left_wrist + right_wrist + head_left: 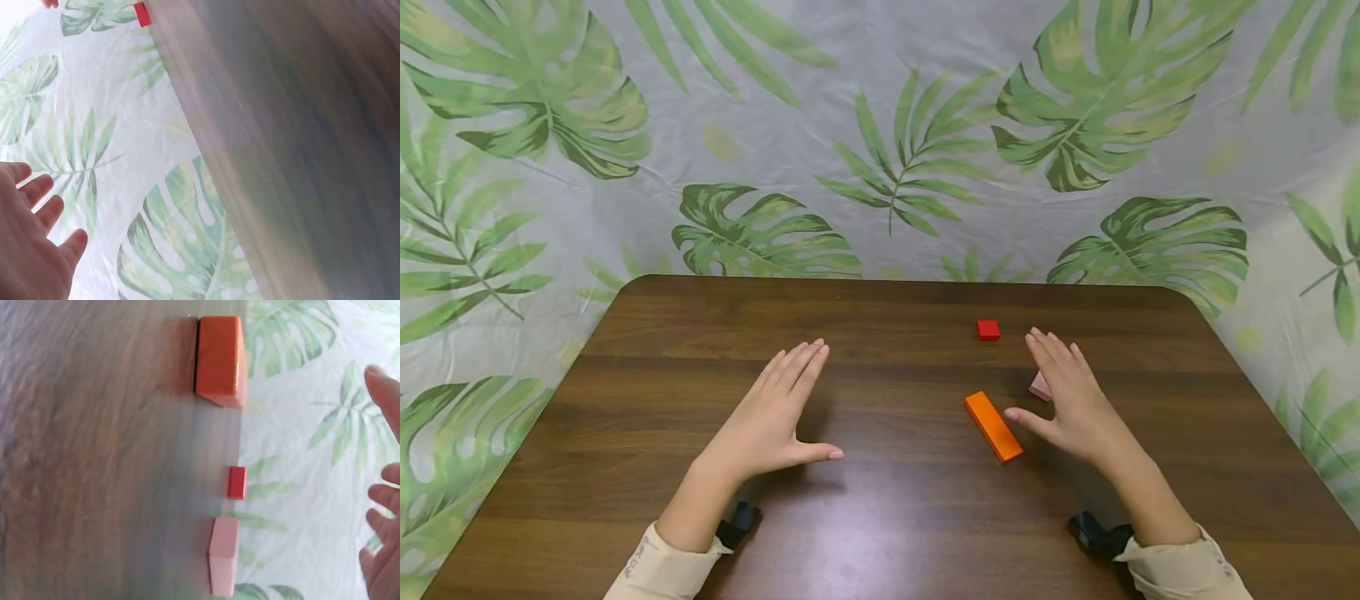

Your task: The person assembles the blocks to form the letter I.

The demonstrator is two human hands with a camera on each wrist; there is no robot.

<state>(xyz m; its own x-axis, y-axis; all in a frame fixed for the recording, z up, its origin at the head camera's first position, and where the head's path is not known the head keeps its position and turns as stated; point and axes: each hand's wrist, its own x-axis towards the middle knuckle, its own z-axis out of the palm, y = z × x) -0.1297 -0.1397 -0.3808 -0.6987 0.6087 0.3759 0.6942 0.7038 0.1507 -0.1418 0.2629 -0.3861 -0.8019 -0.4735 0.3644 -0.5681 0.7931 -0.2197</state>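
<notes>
My left hand (767, 421) hovers above the left half of the table, fingers straight and thumb spread, touching nothing. Over the right side, my right hand (1078, 408) is held the same way, with nothing in its grasp. Just left of the right thumb lies a long orange block (993, 427), set at a slant. A pink block (1040, 387) is partly hidden behind the right hand in the head view; the right wrist view shows more of this pink block (224, 556). Farther back sits a small red block (988, 330).
The brown wooden table (880, 358) has rounded far corners. Behind it hangs a pale cloth (917, 125) printed with green leaves. A black wrist device (1097, 535) is strapped under the right wrist, and another black device (740, 524) under the left.
</notes>
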